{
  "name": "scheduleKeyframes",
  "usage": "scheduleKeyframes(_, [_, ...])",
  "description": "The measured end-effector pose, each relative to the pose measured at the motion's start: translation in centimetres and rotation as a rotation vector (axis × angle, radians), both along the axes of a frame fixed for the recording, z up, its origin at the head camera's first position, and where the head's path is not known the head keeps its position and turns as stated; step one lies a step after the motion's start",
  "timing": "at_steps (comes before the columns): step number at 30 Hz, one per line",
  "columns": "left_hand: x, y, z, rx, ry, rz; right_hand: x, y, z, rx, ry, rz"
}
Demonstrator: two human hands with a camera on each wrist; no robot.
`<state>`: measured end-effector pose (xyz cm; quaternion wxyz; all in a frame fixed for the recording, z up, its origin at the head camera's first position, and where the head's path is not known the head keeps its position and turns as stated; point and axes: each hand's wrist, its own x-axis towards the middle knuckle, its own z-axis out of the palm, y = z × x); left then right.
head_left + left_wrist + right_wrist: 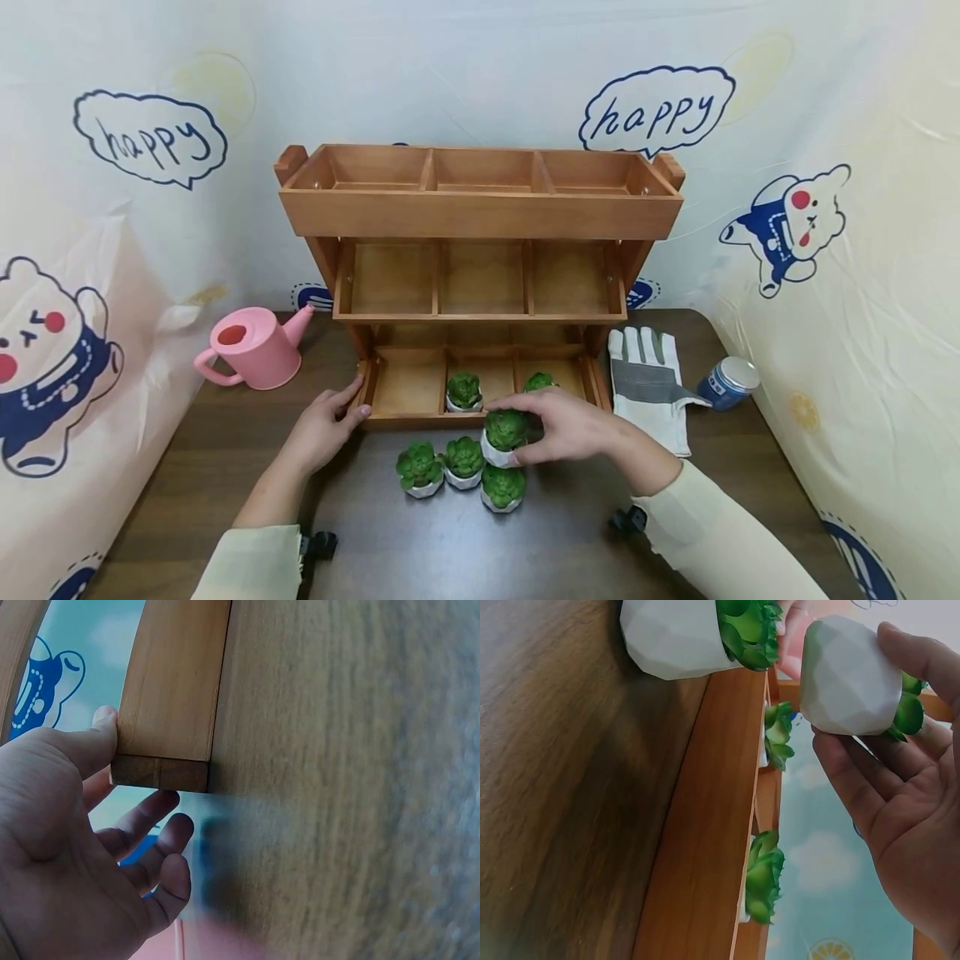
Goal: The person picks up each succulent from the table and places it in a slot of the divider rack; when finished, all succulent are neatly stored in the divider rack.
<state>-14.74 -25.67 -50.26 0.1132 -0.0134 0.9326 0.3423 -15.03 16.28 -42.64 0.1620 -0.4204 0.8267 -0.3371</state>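
My right hand (pixel 568 423) grips a small potted succulent (pixel 506 430) with green leaves. Thumb and fingers lie on either side of its white faceted pot (pixel 849 679), raised above the front edge of the wooden shelf's bottom tray. At the tray's left front corner, my left hand (pixel 324 423) holds the wooden shelf (pixel 480 215) between thumb and index finger; its other fingers are loosely bent. Inside the bottom tray, one succulent (pixel 464 391) sits in the middle compartment and another (pixel 538 382) in the right one, partly hidden by my right hand.
Three more succulents stand on the table before the shelf: left (pixel 420 468), middle (pixel 463 461) and right (pixel 502 487). A pink watering can (pixel 258 350) is at the left. White and grey gloves (pixel 651 383) and a blue jar (pixel 727 383) lie at the right.
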Motion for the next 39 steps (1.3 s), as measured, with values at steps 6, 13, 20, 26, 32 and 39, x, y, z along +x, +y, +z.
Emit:
scheduleKeyframes(6, [0.0, 0.0, 0.0, 0.008, -0.003, 0.003, -0.6, -1.0, 0.0, -0.032, -0.016, 0.016])
scheduleKeyframes(13, [0.0, 0.0, 0.0, 0.009, -0.001, 0.007, -1.4, -2.2, 0.0, -0.037, -0.031, 0.023])
scheduleKeyframes(20, [-0.1, 0.0, 0.0, 0.005, 0.008, -0.001, -2.2, -3.5, 0.0, -0.023, -0.024, 0.032])
scheduleKeyframes(26, [-0.1, -0.1, -0.1, 0.004, 0.016, -0.008, -2.8, -4.7, 0.1, -0.056, -0.072, 0.049])
scheduleKeyframes(32, [-0.2, -0.1, -0.2, 0.005, 0.017, -0.009, -3.6, -5.6, 0.1, -0.034, -0.011, 0.055])
scheduleKeyframes(39, [-0.2, -0.1, -0.3, 0.000, 0.025, -0.014, -4.4, -6.7, 0.2, -0.028, -0.007, 0.045])
